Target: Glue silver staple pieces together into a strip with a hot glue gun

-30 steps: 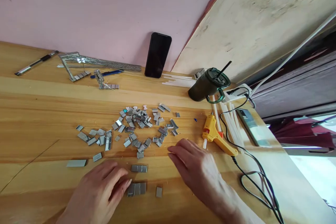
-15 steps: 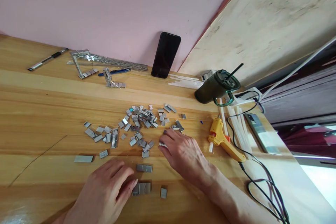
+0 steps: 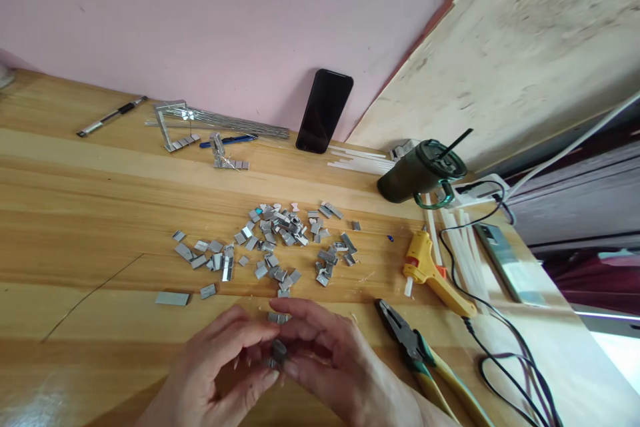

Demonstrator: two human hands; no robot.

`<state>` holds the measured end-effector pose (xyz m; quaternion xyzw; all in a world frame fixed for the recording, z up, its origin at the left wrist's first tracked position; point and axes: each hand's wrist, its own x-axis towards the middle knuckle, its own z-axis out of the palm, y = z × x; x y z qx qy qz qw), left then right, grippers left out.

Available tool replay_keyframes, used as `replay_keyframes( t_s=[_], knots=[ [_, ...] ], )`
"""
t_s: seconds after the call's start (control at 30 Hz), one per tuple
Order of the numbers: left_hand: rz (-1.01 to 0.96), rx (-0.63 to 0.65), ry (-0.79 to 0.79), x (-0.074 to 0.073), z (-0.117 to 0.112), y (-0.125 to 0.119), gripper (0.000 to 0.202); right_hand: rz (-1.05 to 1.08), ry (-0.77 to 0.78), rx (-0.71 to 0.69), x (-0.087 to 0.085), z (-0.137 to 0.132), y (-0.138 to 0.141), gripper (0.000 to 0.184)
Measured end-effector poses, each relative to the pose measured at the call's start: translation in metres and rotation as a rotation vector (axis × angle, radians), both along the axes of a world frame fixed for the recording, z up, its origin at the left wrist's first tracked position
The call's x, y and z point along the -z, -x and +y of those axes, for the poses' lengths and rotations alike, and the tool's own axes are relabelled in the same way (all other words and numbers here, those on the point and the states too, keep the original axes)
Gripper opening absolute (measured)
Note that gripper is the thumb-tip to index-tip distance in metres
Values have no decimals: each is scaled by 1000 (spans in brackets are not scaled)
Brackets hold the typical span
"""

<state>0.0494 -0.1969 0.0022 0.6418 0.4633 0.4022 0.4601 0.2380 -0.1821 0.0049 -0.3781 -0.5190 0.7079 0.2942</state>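
My left hand [image 3: 215,360] and my right hand [image 3: 333,360] meet low in the head view, near the front of the wooden table. Thumbs and fingers of both are closed on a small grey metal piece [image 3: 278,349], partly covered by the fingertips. Just beyond the fingers another grey metal strip [image 3: 278,317] lies on the wood, half hidden. Farther off spreads a loose heap of small grey metal pieces [image 3: 285,225]. To the left are a longer flat strip [image 3: 173,298] and a short one [image 3: 208,291].
Pliers [image 3: 407,340] lie right of my right hand. Beyond are a yellow glue gun [image 3: 423,267] with its cable, white sticks [image 3: 460,250] and a dark mug [image 3: 420,170]. A black phone [image 3: 325,110] leans on the wall; wires [image 3: 235,121] and a pen [image 3: 113,116] lie leftward.
My right hand has come from the heap's right side to my left hand, and both now hold a small piece. The pliers, hidden before by my right arm, are visible.
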Motion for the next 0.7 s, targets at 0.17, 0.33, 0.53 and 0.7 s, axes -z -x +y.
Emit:
replay_keyframes(
  t_s=[0.17, 0.33, 0.53, 0.7],
  knots=[
    [94, 55, 13, 0, 2, 2, 17, 229, 250, 64, 18, -4, 1, 57],
    [145, 74, 2, 4, 1, 5, 15, 284, 335, 54, 7, 0, 3, 44],
    [166, 49, -76, 2, 2, 4, 15, 173, 343, 124, 1, -2, 7, 40],
    [214, 75, -171, 0, -2, 4, 16, -63, 411, 100, -11, -2, 4, 46]
  ],
)
